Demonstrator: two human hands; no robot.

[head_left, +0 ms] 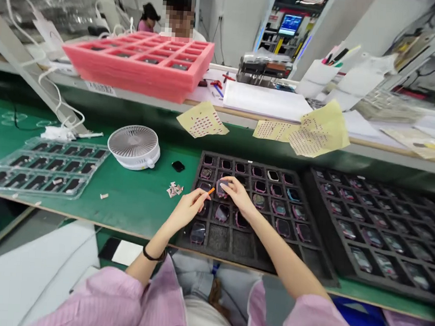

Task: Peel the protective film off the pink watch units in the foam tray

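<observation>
bright, even indoor light fills the workshop, with no single source in view and only soft, faint shadows beneath the person's right hand [239,196] on the black foam tray [256,260]. small glints of glare sit on the clear plastic tray [46,193] at the left end of the green desk [134,202]. wide-angle distortion bows the desk's front edge and stretches the pink sleeves [303,321] along the bottom of the frame, where detail softens. the top right corner turns dim and blurred.
</observation>
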